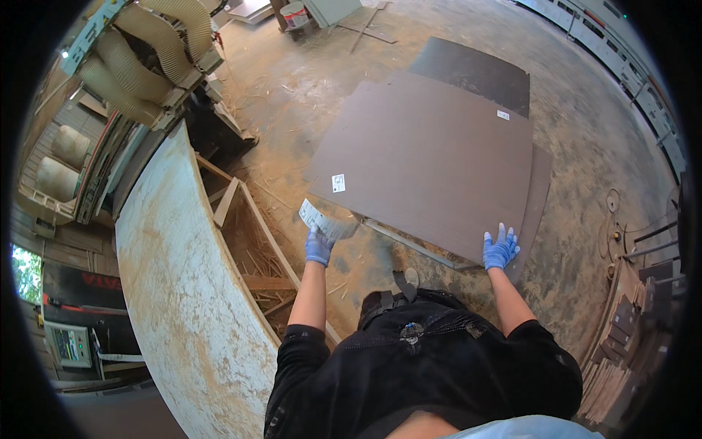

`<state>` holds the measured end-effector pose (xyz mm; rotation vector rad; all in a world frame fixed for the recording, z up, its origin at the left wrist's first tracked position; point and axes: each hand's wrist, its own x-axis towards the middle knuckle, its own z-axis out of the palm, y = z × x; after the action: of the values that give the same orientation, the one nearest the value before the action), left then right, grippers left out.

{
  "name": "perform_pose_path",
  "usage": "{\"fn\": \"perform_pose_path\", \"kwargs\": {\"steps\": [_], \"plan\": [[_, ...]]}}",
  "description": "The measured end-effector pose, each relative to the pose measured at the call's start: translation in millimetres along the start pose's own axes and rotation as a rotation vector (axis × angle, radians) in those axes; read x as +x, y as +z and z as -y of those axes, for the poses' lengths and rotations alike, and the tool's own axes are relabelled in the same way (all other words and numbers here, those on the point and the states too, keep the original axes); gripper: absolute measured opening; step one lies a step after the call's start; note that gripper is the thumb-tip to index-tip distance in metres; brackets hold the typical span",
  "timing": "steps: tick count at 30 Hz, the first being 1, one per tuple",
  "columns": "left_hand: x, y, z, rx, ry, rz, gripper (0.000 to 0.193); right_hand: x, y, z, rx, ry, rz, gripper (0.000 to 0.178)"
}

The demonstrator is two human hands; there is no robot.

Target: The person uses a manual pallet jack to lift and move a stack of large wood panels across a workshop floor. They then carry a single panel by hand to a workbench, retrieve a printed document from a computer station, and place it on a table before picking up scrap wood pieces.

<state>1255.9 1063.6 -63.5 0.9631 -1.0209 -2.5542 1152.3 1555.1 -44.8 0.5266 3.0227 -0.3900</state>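
Note:
My left hand (319, 247), in a blue glove, is closed on the lower edge of a printed white label sheet (316, 218), which curls over to the right. My right hand (501, 249), gloved too, lies with spread fingers on the near right corner of a large brown panel (431, 146). One white label (338, 183) sits near that panel's left corner, and another white label (503, 115) near its far right corner. Beneath it, a second brown panel (540, 183) juts out on the right, and a darker panel (475, 69) shows at the far end.
A long, pale, dust-covered table (190, 293) stands on my left, with a wooden frame (252, 219) beside it. Behind is a machine with ribbed hoses (139, 66). Wood scraps litter the floor. Stacked boards (614, 351) and a cable (613, 234) are at right.

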Motion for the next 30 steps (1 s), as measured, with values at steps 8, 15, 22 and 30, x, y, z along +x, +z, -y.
{"fn": "perform_pose_path", "kwargs": {"steps": [8,15,22,30], "plan": [[96,61,23,0.087,-0.015,-0.109,0.025,10,10,-5,-0.079,0.284,-0.066,0.069],[143,97,27,0.111,-0.097,-0.008,0.015,23,20,2,-0.144,0.358,-0.109,0.066],[180,117,46,0.379,-0.045,-0.058,0.023,65,21,12,-0.148,0.421,-0.139,0.063],[173,128,38,0.321,-0.044,-0.175,0.016,70,24,17,-0.142,0.399,-0.152,0.062]]}}
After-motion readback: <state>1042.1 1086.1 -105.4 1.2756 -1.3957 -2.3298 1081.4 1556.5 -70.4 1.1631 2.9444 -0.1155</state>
